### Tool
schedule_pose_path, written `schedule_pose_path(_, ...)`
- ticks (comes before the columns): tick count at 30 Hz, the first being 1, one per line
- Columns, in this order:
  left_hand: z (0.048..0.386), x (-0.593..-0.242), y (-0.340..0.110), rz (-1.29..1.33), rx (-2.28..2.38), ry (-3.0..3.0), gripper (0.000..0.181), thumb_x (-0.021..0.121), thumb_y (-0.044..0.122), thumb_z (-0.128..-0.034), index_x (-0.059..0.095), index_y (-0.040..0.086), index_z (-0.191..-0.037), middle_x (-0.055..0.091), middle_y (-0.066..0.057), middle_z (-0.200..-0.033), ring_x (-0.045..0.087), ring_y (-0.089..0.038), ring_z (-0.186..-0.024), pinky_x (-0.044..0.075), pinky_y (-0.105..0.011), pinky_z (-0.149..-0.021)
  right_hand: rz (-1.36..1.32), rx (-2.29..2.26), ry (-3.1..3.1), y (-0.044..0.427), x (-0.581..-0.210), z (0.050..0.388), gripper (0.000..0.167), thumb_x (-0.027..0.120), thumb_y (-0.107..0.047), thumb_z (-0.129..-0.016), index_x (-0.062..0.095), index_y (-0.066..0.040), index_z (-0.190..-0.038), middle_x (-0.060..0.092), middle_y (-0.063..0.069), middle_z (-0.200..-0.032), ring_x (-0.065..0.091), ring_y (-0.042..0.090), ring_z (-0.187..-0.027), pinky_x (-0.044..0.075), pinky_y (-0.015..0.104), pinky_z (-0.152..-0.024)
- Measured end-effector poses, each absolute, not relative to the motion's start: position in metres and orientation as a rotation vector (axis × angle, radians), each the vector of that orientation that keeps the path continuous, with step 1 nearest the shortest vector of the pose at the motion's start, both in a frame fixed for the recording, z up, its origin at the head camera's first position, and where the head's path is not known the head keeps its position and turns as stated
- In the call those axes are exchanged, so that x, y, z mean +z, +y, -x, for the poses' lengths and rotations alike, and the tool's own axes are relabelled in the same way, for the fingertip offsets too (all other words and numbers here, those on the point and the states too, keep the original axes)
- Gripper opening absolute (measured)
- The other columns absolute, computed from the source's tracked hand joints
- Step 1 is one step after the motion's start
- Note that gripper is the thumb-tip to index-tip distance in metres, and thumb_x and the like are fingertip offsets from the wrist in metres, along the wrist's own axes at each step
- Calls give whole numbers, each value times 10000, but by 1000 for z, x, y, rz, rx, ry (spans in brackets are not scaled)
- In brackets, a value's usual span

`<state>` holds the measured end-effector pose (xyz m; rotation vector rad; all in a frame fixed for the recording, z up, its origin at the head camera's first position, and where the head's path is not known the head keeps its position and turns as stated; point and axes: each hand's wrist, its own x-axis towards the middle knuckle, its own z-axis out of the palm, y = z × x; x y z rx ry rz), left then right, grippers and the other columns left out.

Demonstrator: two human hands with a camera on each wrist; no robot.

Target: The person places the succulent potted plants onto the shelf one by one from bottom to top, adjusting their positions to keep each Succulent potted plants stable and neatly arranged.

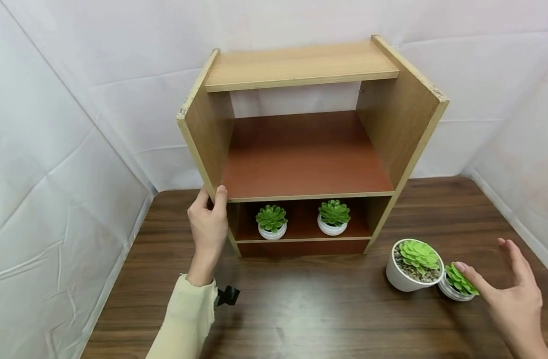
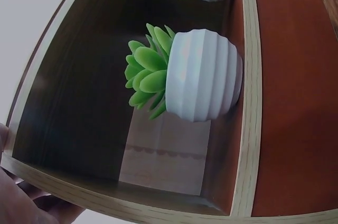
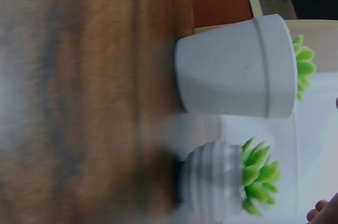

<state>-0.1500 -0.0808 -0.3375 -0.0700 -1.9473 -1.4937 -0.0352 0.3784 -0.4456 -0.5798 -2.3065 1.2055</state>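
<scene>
A wooden shelf unit stands on the table, its left side panel gripped near the middle board by my left hand. On the lower shelf sit two small succulents in ribbed white pots, a left one and a right one; the left wrist view shows the nearer pot upright on the board. My right hand, thumb and fingers spread, holds nothing beside another small ribbed-pot succulent. Left of that plant is a larger smooth white pot, also seen in the right wrist view.
The dark wooden table runs under everything. White sheeting hangs behind and on both sides. A black strap is at my left wrist, by the pale sleeve. The middle board spans the unit above the lower shelf.
</scene>
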Motion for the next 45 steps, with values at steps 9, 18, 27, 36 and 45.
schedule_pose_path(9,157,-347,-85,46,-1529,-1944,177,587,40,-960,606,-54,-812,408,-17,-575,362,-106,-517,286,-226,-472,655,1396,-2244,384,-474,26,947,798,-51,-826,236,-240,-1564,289,-40,-1564,179,16,-1404,188,87,-1028)
schedule_pose_path(18,173,-369,-94,56,-1519,-1934,209,610,190,-973,652,32,-844,439,-27,-576,386,-148,-515,294,-253,-458,879,1513,-2207,383,-493,27,942,814,-196,-829,229,-219,-1567,337,-102,-1521,219,42,-1403,218,89,-1023)
schedule_pose_path(27,174,-370,-95,81,-1516,-1931,222,611,215,-970,620,70,-802,419,-44,-566,383,-158,-507,294,-261,-451,1119,1512,-2216,381,-494,36,960,828,-396,-784,266,-292,-1555,294,-85,-1552,244,149,-1410,248,185,-1060)
schedule_pose_path(36,174,-371,-93,94,-1541,-1921,216,606,227,-982,648,68,-842,396,-39,-553,357,-163,-479,280,-260,-436,1287,1496,-2171,379,-499,37,929,829,-496,-735,381,-279,-1519,365,35,-1524,349,150,-1368,311,170,-1017)
schedule_pose_path(45,174,-372,-94,87,-1541,-1916,167,622,184,-974,686,44,-909,416,-13,-561,362,-149,-480,290,-255,-439,1279,1511,-2193,380,-512,43,981,815,-495,-753,313,-207,-1545,294,78,-1549,277,255,-1402,280,374,-1090)
